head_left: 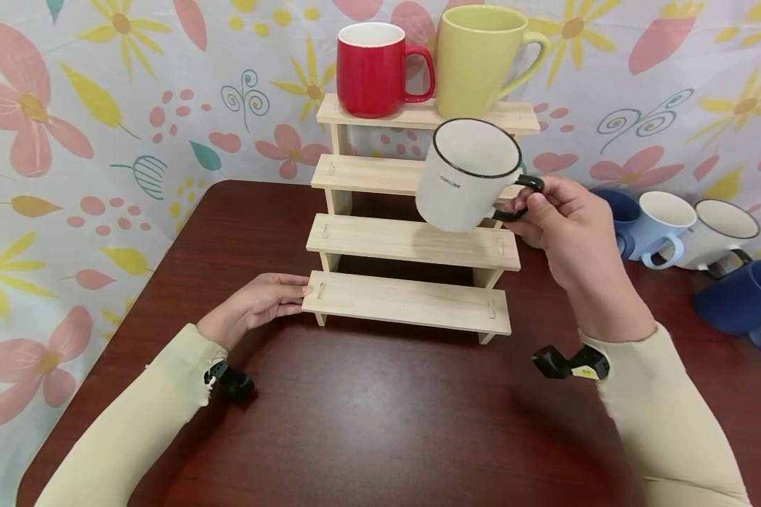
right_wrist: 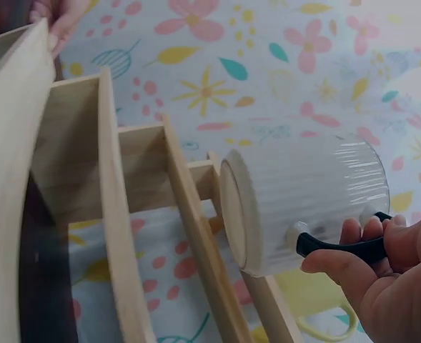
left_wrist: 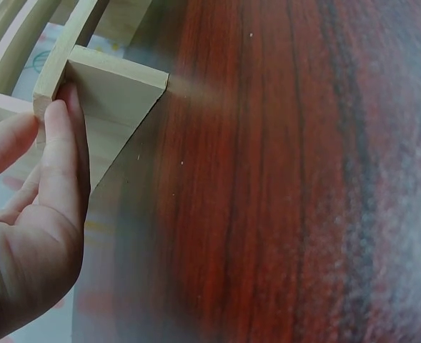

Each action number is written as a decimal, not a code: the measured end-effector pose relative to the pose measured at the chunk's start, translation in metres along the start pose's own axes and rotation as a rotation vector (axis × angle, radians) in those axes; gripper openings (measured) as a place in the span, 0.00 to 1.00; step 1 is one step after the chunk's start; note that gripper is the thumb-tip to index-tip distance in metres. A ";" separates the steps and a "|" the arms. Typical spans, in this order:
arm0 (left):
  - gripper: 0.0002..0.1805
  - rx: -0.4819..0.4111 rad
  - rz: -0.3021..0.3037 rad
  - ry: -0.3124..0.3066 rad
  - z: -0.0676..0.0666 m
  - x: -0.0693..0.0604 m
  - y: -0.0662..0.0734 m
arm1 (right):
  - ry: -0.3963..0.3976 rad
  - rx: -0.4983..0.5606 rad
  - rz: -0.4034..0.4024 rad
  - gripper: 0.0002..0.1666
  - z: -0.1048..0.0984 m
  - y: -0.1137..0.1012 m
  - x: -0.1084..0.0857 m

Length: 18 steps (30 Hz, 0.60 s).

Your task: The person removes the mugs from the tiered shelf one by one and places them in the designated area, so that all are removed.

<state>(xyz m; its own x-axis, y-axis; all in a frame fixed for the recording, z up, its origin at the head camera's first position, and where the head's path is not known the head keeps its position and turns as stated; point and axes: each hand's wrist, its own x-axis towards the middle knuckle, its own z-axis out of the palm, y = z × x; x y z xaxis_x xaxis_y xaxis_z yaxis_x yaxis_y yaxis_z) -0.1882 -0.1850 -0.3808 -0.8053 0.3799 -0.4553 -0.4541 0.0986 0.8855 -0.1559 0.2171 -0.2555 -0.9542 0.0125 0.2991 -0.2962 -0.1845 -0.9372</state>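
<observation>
The right hand (head_left: 567,229) grips the black handle of a white mug (head_left: 466,176) with a black rim, held in front of the upper steps of a wooden stepped rack (head_left: 412,239). In the right wrist view the mug (right_wrist: 303,204) is tilted, its base toward the rack's shelves, with the hand (right_wrist: 396,279) round its handle. At the left end of the lowest step, the left hand (head_left: 260,303) pinches the board's edge; the left wrist view shows thumb and fingers (left_wrist: 56,143) on that corner. A red mug (head_left: 370,70) and a yellow mug (head_left: 478,60) stand on the top step.
At the right of the dark wooden table (head_left: 380,415) are several mugs: a light blue one (head_left: 662,222), a white one with a black rim (head_left: 723,232), and dark blue ones (head_left: 745,296). A flowered cloth (head_left: 184,84) hangs behind the rack.
</observation>
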 end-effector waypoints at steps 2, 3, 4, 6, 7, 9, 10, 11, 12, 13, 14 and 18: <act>0.32 0.000 -0.002 -0.001 0.000 0.001 -0.001 | 0.011 -0.008 -0.005 0.09 -0.006 0.000 -0.006; 0.32 -0.001 -0.001 -0.002 0.000 0.001 0.000 | 0.017 -0.017 -0.004 0.09 -0.008 0.001 -0.008; 0.32 -0.002 -0.001 -0.001 -0.001 0.000 -0.001 | 0.018 -0.021 -0.008 0.10 -0.011 0.001 -0.011; 0.32 -0.005 -0.002 0.000 -0.001 0.000 0.000 | 0.015 -0.010 -0.017 0.08 -0.017 0.003 -0.016; 0.32 -0.010 0.000 -0.002 -0.002 0.000 -0.001 | 0.015 0.003 -0.019 0.08 -0.020 0.004 -0.018; 0.32 -0.012 0.000 -0.001 -0.002 0.000 -0.001 | 0.009 0.030 -0.035 0.07 -0.026 0.006 -0.024; 0.32 -0.011 0.000 0.000 -0.002 0.000 -0.001 | 0.006 0.044 -0.047 0.07 -0.030 0.007 -0.027; 0.32 -0.013 0.001 -0.002 -0.002 -0.001 -0.001 | 0.004 0.058 -0.060 0.07 -0.033 0.008 -0.031; 0.32 -0.013 0.003 -0.004 -0.002 -0.001 -0.001 | 0.002 0.073 -0.073 0.07 -0.037 0.009 -0.034; 0.32 -0.012 0.005 -0.004 -0.001 -0.001 -0.001 | -0.001 0.086 -0.088 0.08 -0.041 0.010 -0.037; 0.32 -0.007 0.005 -0.004 -0.001 -0.002 -0.001 | -0.003 0.098 -0.101 0.08 -0.046 0.011 -0.041; 0.32 0.002 0.013 -0.007 -0.001 -0.001 0.000 | -0.003 0.154 -0.138 0.10 -0.065 0.012 -0.054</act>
<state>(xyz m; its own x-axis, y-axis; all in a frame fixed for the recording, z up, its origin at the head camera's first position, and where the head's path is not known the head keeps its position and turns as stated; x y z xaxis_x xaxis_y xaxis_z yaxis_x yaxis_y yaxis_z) -0.1878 -0.1866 -0.3804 -0.8084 0.3875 -0.4430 -0.4428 0.0955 0.8915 -0.1107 0.2779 -0.2942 -0.9047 0.0453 0.4237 -0.4140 -0.3288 -0.8488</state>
